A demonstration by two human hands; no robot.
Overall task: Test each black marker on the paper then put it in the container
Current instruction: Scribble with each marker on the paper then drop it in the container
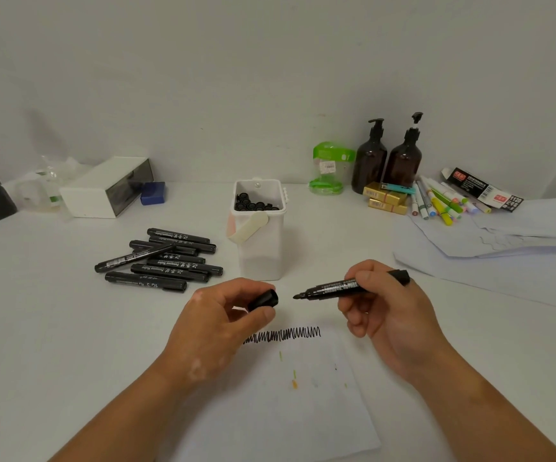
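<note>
My right hand [386, 311] holds an uncapped black marker [333, 289] level above the table, its tip pointing left. My left hand [223, 315] pinches the marker's black cap [265, 300], a short gap from the tip. Below both hands lies a white paper [286, 395] with a black zigzag scribble [283, 335] along its top edge. A pile of several capped black markers [160, 258] lies to the left. Behind the hands stands a white container [260, 241] holding several black markers upright.
A white box [103, 188] and a blue block [152, 193] sit at the back left. Two brown pump bottles [386, 158], a green jar [328, 168], gold boxes [385, 198] and coloured markers [443, 201] stand at the back right. Loose paper sheets [503, 248] lie right.
</note>
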